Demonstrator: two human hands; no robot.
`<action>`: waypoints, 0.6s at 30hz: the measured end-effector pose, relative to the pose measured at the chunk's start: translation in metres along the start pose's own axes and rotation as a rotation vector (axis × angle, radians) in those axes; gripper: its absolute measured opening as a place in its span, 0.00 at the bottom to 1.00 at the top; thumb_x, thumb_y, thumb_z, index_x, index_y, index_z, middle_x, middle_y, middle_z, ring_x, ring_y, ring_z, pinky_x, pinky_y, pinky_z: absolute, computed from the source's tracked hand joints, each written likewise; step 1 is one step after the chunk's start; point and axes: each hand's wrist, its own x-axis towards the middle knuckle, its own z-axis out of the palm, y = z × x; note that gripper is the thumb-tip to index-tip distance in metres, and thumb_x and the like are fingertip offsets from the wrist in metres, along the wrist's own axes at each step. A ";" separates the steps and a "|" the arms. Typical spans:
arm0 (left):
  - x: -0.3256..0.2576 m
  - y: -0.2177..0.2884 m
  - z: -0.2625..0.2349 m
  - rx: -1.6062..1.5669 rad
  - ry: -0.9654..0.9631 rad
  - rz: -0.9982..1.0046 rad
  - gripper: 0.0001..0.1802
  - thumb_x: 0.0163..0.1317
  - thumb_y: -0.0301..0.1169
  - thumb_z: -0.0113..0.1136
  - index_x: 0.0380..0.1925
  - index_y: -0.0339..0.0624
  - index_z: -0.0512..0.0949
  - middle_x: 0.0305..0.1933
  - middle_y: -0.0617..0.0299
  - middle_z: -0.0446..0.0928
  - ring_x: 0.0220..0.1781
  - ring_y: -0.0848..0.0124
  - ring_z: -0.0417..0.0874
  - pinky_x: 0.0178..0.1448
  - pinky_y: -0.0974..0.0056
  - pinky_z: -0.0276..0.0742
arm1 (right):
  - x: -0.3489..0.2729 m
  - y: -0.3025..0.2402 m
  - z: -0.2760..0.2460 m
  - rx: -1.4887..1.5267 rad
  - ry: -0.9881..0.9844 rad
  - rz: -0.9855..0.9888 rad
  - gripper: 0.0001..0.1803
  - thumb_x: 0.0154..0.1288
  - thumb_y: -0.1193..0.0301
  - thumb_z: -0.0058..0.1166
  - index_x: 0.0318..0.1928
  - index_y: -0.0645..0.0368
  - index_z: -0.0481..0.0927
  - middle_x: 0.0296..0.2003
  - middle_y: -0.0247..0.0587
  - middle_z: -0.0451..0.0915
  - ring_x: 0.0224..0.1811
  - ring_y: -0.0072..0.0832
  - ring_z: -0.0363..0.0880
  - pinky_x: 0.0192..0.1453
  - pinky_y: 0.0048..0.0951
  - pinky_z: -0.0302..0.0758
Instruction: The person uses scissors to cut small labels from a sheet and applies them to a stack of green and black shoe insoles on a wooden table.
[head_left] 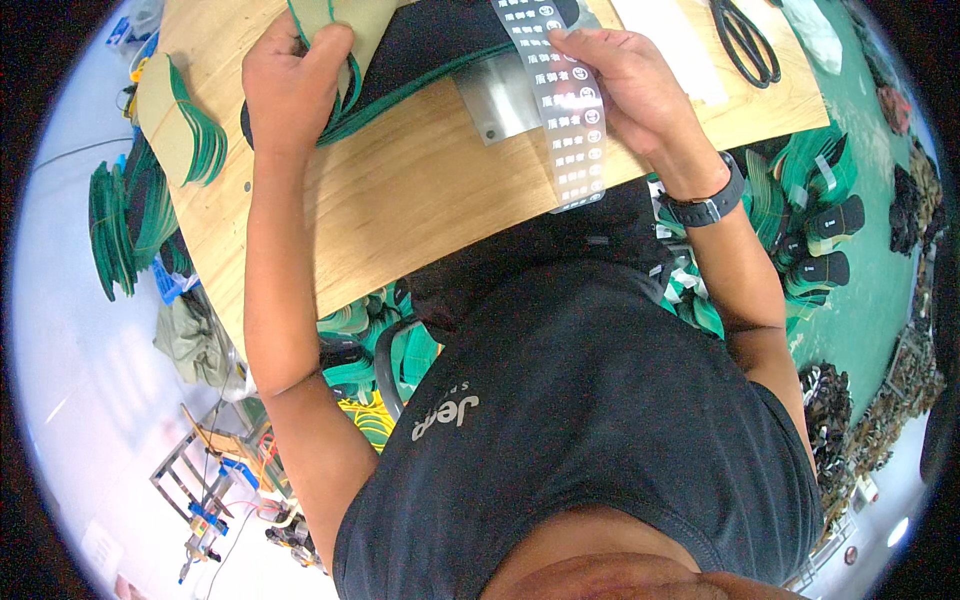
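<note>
My left hand [300,85] is closed, thumb pressed down, on a beige insole [370,28] with a green edge at the table's far left. Under and beside it lie black insoles [425,60] with green edges, reaching right along the far side. My right hand [640,95] pinches a clear strip of labels [575,130] with rows of white print. The strip runs from the black insoles down over the table's near edge. Beside it, a flat shiny metal plate [490,105] rests on the wood, partly covered by the strip.
The wooden table [400,220] bears a fanned stack of beige insoles [175,125] at its left edge. Black-handled scissors [745,45] and a white sheet [675,45] lie at the far right. Bundled green insoles [800,190] are heaped beyond the table on the right. A cable coil [370,418] is below.
</note>
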 end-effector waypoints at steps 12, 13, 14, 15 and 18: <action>-0.006 0.004 0.006 0.093 -0.052 -0.010 0.14 0.58 0.35 0.61 0.40 0.36 0.80 0.32 0.63 0.80 0.33 0.76 0.76 0.41 0.68 0.73 | 0.000 0.002 0.005 0.018 0.070 0.032 0.11 0.68 0.68 0.53 0.33 0.64 0.79 0.26 0.33 0.80 0.23 0.15 0.77 0.27 0.15 0.72; -0.006 0.006 0.005 0.122 -0.082 0.010 0.15 0.58 0.35 0.61 0.41 0.37 0.80 0.33 0.62 0.81 0.35 0.75 0.77 0.42 0.67 0.73 | -0.001 0.002 0.006 0.008 0.077 0.038 0.11 0.68 0.68 0.53 0.33 0.64 0.79 0.26 0.33 0.80 0.23 0.15 0.77 0.27 0.15 0.72; -0.006 0.011 0.007 0.160 -0.155 -0.006 0.16 0.57 0.37 0.63 0.41 0.37 0.80 0.34 0.61 0.81 0.36 0.74 0.78 0.44 0.67 0.74 | -0.002 0.002 0.006 -0.002 0.084 0.045 0.11 0.68 0.68 0.53 0.34 0.64 0.79 0.26 0.33 0.80 0.23 0.15 0.77 0.27 0.15 0.72; -0.009 0.020 0.010 0.197 -0.229 -0.023 0.17 0.57 0.38 0.64 0.42 0.38 0.80 0.35 0.60 0.82 0.37 0.73 0.78 0.46 0.66 0.74 | -0.002 0.002 0.007 0.013 0.099 0.040 0.11 0.68 0.68 0.53 0.34 0.64 0.79 0.25 0.33 0.80 0.23 0.15 0.77 0.27 0.15 0.72; -0.017 0.045 0.019 0.239 -0.338 0.052 0.26 0.51 0.44 0.71 0.45 0.39 0.79 0.41 0.55 0.82 0.43 0.65 0.82 0.51 0.62 0.75 | -0.005 -0.002 0.013 0.042 0.161 0.036 0.11 0.68 0.68 0.53 0.34 0.64 0.79 0.25 0.33 0.80 0.23 0.15 0.76 0.27 0.15 0.72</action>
